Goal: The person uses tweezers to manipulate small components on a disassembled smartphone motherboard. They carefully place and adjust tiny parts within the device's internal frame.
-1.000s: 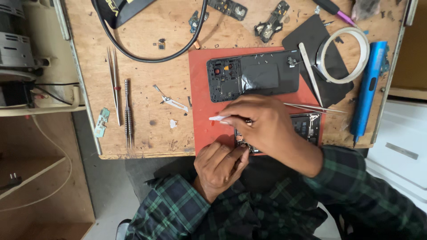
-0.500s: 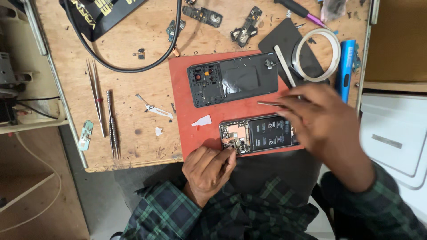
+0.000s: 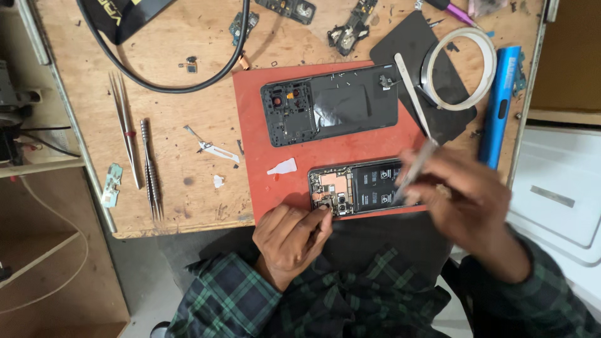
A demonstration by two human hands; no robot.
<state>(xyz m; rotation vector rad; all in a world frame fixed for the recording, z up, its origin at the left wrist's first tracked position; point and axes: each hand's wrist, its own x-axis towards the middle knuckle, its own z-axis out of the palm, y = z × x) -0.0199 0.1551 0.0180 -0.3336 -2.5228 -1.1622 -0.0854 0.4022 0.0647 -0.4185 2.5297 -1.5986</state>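
Note:
An opened phone (image 3: pixel 360 186) with its circuit board and battery exposed lies on the near edge of a red mat (image 3: pixel 332 141). My left hand (image 3: pixel 289 241) rests at the mat's near edge, fingertips touching the phone's lower left corner. My right hand (image 3: pixel 466 206), blurred, is at the phone's right end and holds metal tweezers (image 3: pixel 414 168) over the battery. The phone's black back cover (image 3: pixel 330 112) lies further back on the mat. A small white scrap (image 3: pixel 283 167) sits on the mat left of the phone.
On the wooden bench, two tweezers (image 3: pixel 125 138) and a dark file-like tool (image 3: pixel 150 169) lie at left, a black cable (image 3: pixel 175 78) loops behind. At right sit a black pad (image 3: pixel 413 44), a white tape ring (image 3: pixel 460 69), a white spudger (image 3: pixel 410 94) and a blue tool (image 3: pixel 499 106).
My right hand lifted off the phone, swung out to the right, and now comes back over the phone's right end with tweezers. The white scrap stays on the mat. My left hand barely moved.

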